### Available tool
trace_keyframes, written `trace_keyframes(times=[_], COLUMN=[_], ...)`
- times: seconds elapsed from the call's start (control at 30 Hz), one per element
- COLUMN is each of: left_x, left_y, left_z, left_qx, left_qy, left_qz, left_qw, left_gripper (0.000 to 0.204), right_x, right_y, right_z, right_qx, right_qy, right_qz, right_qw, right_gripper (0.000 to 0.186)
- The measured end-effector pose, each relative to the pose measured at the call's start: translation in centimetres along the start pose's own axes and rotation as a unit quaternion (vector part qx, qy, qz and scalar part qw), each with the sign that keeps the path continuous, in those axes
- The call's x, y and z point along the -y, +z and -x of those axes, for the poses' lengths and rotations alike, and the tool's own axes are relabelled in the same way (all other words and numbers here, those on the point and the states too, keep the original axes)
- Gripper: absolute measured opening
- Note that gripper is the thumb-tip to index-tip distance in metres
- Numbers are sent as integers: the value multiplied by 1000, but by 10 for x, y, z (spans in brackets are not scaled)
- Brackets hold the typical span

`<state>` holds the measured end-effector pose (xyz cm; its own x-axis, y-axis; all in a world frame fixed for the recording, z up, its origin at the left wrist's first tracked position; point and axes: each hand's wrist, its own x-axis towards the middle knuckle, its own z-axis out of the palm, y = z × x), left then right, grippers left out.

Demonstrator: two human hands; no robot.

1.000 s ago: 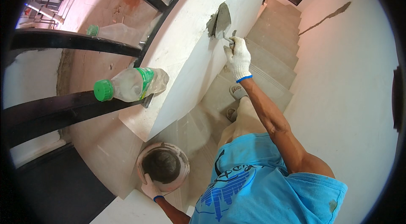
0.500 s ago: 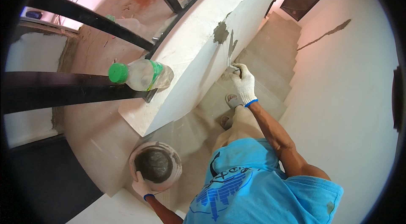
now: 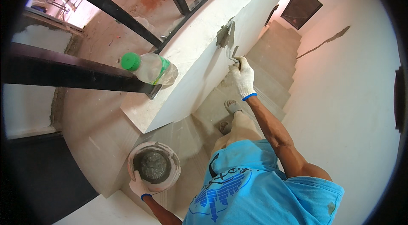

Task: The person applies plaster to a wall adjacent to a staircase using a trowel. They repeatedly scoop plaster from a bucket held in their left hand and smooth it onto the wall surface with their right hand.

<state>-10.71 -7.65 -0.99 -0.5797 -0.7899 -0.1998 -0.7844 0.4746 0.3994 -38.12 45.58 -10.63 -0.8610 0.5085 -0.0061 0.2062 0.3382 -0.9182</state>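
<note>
My right hand (image 3: 243, 77), in a white knit glove with a blue cuff, is closed round the handle of a small trowel (image 3: 232, 58). Its metal neck points up toward the side of the low white wall (image 3: 187, 95), where a wet grey mortar patch (image 3: 222, 36) breaks the edge. Down on the left, my gloved left hand (image 3: 139, 184) grips the rim of a round, mortar-smeared bucket (image 3: 174, 170). Wet grey mortar (image 3: 154, 166) lies inside the bucket. The fingers of that hand curl over the rim, partly hidden.
A clear plastic bottle with a green cap (image 3: 148, 68) lies on the wall's top against the black metal railing (image 3: 76, 68). Stairs (image 3: 265, 61) descend ahead, beside a white wall with a grey filled crack (image 3: 325, 41). My sandalled feet (image 3: 231, 106) stand on the steps.
My right hand has moved slightly upward along the wall with the trowel. The grey patch now shows a smoother, lighter smear on its right. My left hand still holds the bucket.
</note>
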Motion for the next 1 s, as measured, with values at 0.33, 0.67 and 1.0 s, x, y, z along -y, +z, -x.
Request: trace_keyframes(times=[0.33, 0.67, 1.0], left_x=[-9, -8, -1], left_y=[-2, -1, 0], left_z=[5, 6, 0], left_qx=[-9, -15, -5], left_qy=[-3, 13, 20], left_qz=[-14, -23, -24], left_qw=[1000, 1000, 1000], left_gripper=[57, 59, 57], right_x=[-14, -5, 2], right_y=[10, 30, 60], right_z=[34, 33, 33], right_qx=[16, -5, -33], right_qy=[-29, 43, 30], right_qz=[24, -26, -24], right_qw=[999, 999, 999], right_gripper=[38, 37, 38])
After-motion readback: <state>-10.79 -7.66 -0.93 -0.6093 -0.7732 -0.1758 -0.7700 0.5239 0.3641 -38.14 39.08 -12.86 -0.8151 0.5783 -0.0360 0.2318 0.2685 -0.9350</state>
